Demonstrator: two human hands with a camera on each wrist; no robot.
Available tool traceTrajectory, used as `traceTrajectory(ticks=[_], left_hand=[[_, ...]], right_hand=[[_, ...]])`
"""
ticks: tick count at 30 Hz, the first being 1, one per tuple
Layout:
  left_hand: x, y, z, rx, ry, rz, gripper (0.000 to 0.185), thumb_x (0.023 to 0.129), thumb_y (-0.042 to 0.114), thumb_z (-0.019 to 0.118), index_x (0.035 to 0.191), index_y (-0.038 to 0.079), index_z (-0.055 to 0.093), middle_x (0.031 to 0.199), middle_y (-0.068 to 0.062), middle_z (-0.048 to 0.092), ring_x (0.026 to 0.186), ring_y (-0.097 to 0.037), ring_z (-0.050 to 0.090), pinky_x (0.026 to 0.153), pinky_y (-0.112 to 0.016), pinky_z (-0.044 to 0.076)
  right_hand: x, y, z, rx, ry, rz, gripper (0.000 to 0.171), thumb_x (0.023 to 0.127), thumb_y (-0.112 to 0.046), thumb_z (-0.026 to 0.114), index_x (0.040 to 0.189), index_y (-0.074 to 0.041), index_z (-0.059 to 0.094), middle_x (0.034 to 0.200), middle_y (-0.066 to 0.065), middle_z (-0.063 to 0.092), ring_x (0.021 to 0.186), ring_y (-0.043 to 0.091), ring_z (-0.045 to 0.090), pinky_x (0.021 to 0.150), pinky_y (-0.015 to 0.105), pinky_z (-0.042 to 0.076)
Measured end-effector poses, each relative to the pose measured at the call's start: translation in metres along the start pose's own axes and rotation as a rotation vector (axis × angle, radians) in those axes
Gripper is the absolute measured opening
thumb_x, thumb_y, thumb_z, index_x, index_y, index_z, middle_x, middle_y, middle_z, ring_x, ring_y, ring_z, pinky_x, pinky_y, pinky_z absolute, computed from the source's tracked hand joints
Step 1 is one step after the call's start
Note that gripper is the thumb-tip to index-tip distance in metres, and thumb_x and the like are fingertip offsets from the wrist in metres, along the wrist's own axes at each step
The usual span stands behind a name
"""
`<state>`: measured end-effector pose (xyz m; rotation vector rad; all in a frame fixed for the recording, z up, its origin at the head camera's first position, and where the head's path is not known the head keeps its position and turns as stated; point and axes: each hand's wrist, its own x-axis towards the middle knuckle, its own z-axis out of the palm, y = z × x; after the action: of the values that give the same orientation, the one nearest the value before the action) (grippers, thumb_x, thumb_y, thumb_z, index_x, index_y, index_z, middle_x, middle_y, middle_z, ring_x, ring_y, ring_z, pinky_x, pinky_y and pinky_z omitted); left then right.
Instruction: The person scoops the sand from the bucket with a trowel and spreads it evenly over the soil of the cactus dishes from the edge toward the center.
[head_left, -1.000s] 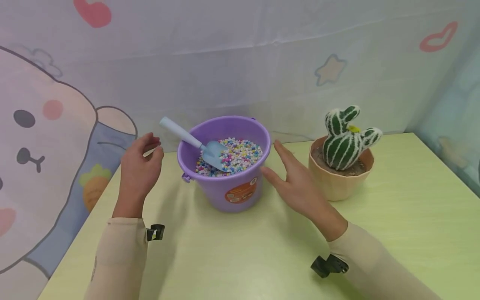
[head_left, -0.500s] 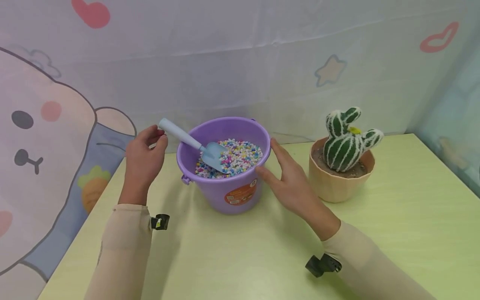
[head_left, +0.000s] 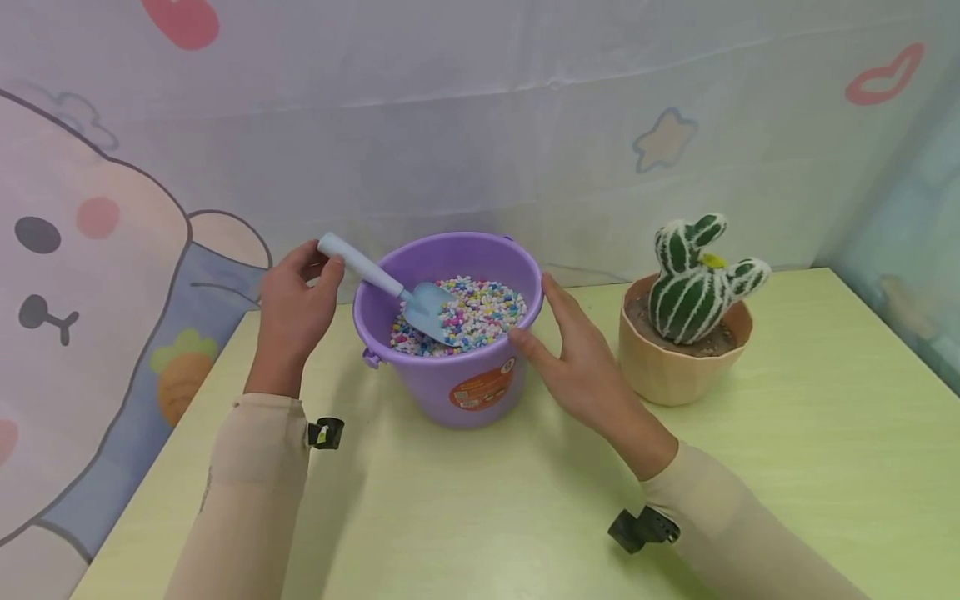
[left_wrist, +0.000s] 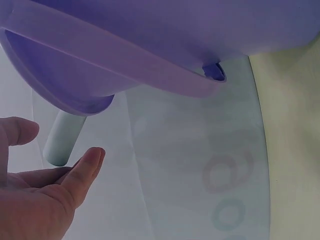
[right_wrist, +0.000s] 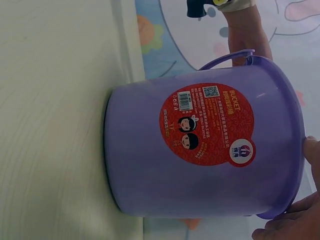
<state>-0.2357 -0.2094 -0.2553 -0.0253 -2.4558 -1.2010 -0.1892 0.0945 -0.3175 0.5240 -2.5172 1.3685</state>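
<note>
A purple bucket (head_left: 420,383) filled with small multicoloured beads (head_left: 491,312) stands on the table. A light blue toy shovel (head_left: 363,268) leans in it, its blade on the beads and its handle jutting over the left rim. My left hand (head_left: 296,300) is at the handle's end; in the left wrist view, thumb and fingers (left_wrist: 82,172) are spread on either side of it, without closing round it. My right hand (head_left: 585,358) rests against the bucket's right side, thumb at the front of the rim and fairly straight fingers along the outside.
A peach pot (head_left: 667,375) with a knitted green cactus (head_left: 686,300) stands close behind and right of my right hand. The bucket's purple carrying handle (left_wrist: 145,67) hangs down its left side. A printed cloth (head_left: 480,142) backs the pale table (head_left: 450,517).
My left hand has moved right and up to the end of the shovel handle. My right hand has come slightly left, against the bucket's rim. The bucket and shovel stay in place.
</note>
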Motion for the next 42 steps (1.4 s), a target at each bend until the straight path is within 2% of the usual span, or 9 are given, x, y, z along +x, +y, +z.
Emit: traceTrajectory(ticks=[4, 13, 16, 22, 25, 28, 31, 34, 42], left_hand=[[0.002, 0.001, 0.002, -0.012, -0.014, -0.004, 0.06, 0.103, 0.033, 0.05, 0.149, -0.003, 0.035, 0.137, -0.018, 0.053, 0.127, -0.028, 0.05, 0.108, -0.044, 0.041], [0.003, 0.002, 0.007, -0.043, 0.005, 0.024, 0.056, 0.102, 0.028, 0.052, 0.146, -0.003, 0.038, 0.131, -0.019, 0.054, 0.123, -0.028, 0.053, 0.105, -0.04, 0.045], [0.002, 0.005, 0.009, -0.082, 0.006, 0.041, 0.053, 0.102, 0.026, 0.053, 0.145, -0.003, 0.039, 0.126, -0.018, 0.056, 0.115, -0.026, 0.057, 0.101, -0.037, 0.049], [0.001, 0.008, 0.01, -0.226, -0.067, 0.028, 0.052, 0.103, 0.026, 0.053, 0.139, 0.0, 0.026, 0.11, -0.021, 0.062, 0.084, -0.018, 0.069, 0.083, -0.028, 0.059], [0.0, 0.01, 0.008, -0.269, -0.114, 0.022, 0.054, 0.102, 0.028, 0.055, 0.137, 0.005, 0.021, 0.11, -0.024, 0.061, 0.08, -0.016, 0.071, 0.078, -0.029, 0.06], [-0.001, 0.014, 0.008, -0.267, -0.132, 0.055, 0.057, 0.102, 0.027, 0.055, 0.144, 0.011, 0.02, 0.11, -0.023, 0.061, 0.083, -0.022, 0.071, 0.077, -0.031, 0.061], [-0.003, 0.019, 0.012, -0.223, -0.099, 0.127, 0.055, 0.102, 0.023, 0.055, 0.149, 0.016, 0.029, 0.109, -0.021, 0.062, 0.089, -0.026, 0.07, 0.076, -0.03, 0.061], [-0.004, 0.024, 0.015, -0.19, -0.046, 0.2, 0.046, 0.102, 0.018, 0.055, 0.145, 0.014, 0.04, 0.107, -0.019, 0.063, 0.091, -0.028, 0.068, 0.077, -0.03, 0.061], [-0.003, 0.036, 0.016, -0.117, 0.056, 0.285, 0.038, 0.101, 0.013, 0.055, 0.137, 0.008, 0.045, 0.104, -0.017, 0.063, 0.088, -0.028, 0.067, 0.075, -0.028, 0.061]], right_hand=[[0.0, 0.0, 0.001, -0.008, -0.006, -0.002, 0.084, 0.097, -0.054, 0.054, 0.158, -0.011, 0.015, 0.162, 0.004, 0.016, 0.147, 0.022, 0.015, 0.119, 0.047, 0.019], [0.002, 0.002, 0.003, -0.031, -0.015, -0.009, 0.086, 0.097, -0.057, 0.052, 0.157, -0.008, 0.016, 0.162, 0.007, 0.017, 0.147, 0.027, 0.016, 0.119, 0.048, 0.019], [0.001, 0.002, 0.002, -0.034, -0.012, -0.015, 0.086, 0.097, -0.057, 0.052, 0.157, -0.007, 0.016, 0.161, 0.009, 0.017, 0.147, 0.028, 0.017, 0.119, 0.048, 0.02], [0.0, 0.0, 0.003, -0.022, -0.024, 0.001, 0.085, 0.097, -0.056, 0.053, 0.157, -0.008, 0.016, 0.162, 0.005, 0.016, 0.147, 0.024, 0.015, 0.12, 0.045, 0.018], [0.0, 0.0, 0.006, -0.014, -0.027, 0.004, 0.084, 0.097, -0.054, 0.054, 0.157, -0.007, 0.016, 0.162, 0.005, 0.016, 0.147, 0.024, 0.015, 0.12, 0.045, 0.019], [0.0, 0.001, 0.006, -0.025, -0.014, -0.006, 0.084, 0.097, -0.055, 0.054, 0.156, -0.006, 0.018, 0.161, 0.007, 0.018, 0.146, 0.026, 0.018, 0.119, 0.045, 0.02], [0.0, 0.002, 0.004, -0.039, -0.004, -0.013, 0.085, 0.097, -0.056, 0.053, 0.156, -0.006, 0.018, 0.161, 0.008, 0.02, 0.146, 0.027, 0.019, 0.119, 0.045, 0.021], [0.001, 0.002, 0.003, -0.045, -0.004, -0.012, 0.085, 0.096, -0.057, 0.053, 0.157, -0.008, 0.018, 0.161, 0.008, 0.02, 0.146, 0.026, 0.018, 0.119, 0.045, 0.021], [0.001, 0.001, 0.0, -0.049, -0.001, 0.002, 0.085, 0.096, -0.057, 0.053, 0.157, -0.009, 0.018, 0.161, 0.007, 0.02, 0.146, 0.025, 0.019, 0.119, 0.045, 0.021]])
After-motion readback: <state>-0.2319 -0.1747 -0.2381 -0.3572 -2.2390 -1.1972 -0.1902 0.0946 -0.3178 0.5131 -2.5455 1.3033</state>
